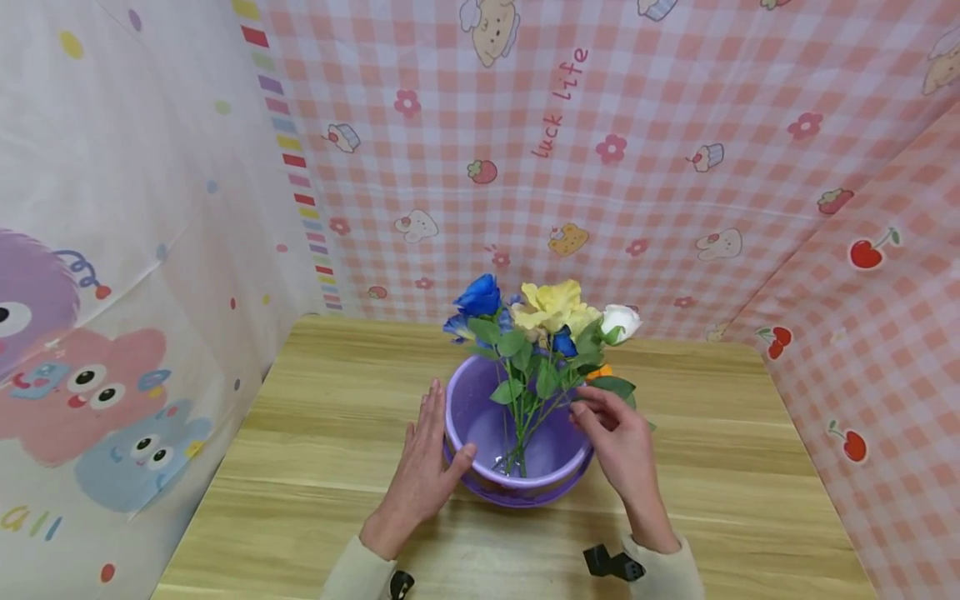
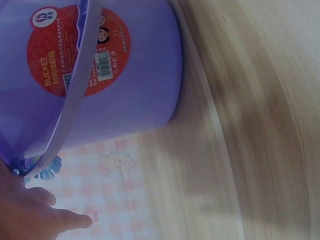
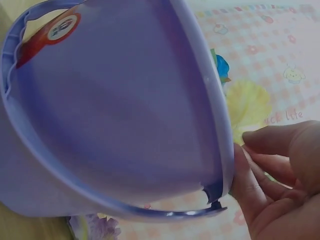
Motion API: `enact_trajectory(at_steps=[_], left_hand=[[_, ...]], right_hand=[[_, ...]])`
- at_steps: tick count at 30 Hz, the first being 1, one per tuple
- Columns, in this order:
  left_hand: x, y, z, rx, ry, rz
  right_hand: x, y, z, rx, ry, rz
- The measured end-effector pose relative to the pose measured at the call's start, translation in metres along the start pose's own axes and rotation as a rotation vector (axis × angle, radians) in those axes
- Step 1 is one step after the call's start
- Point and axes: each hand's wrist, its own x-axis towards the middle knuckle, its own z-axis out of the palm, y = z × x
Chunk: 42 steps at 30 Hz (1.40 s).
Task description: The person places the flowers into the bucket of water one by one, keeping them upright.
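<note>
Head view: flowers (image 1: 543, 333) already stand in the purple bucket (image 1: 480, 421) mid-table (image 1: 315, 433). Left hand (image 1: 422, 467), fingers straight, rests flat on the bucket's side; right hand (image 1: 618, 437) pinches a leafy stem at the rim. Probably just final arranging left.

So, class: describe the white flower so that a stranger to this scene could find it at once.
Start at the wooden table and find the purple bucket between the two hands. The bunch of flowers leans out of it. The white flower is the closed bud at the bunch's far right edge, beside the yellow blooms.
</note>
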Motion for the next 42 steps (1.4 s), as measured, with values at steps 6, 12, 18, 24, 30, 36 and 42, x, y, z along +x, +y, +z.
enact_trajectory(at_steps=[6,12,18,24,30,36,42], left_hand=[[0.000,0.000,0.000,-0.003,-0.002,-0.002],[0.000,-0.001,0.001,-0.001,0.003,0.005],[0.000,-0.001,0.000,-0.002,0.000,0.001],[0.000,-0.001,0.000,-0.003,0.005,0.011],[0.000,0.000,0.000,-0.010,0.000,0.005],[0.000,-0.001,0.000,-0.007,0.003,0.009],[0.000,-0.001,0.000,-0.009,0.007,0.012]], right_hand=[[-0.003,0.006,-0.007,0.119,0.020,-0.029],[-0.007,0.011,-0.017,0.167,0.029,-0.017],[-0.010,0.014,-0.031,0.212,0.065,0.013],[-0.012,0.022,-0.045,0.266,0.121,0.024],[-0.013,0.034,-0.057,0.360,0.154,0.055],[-0.013,0.044,-0.066,0.430,0.184,0.117],[-0.013,0.056,-0.074,0.476,0.178,0.184]])
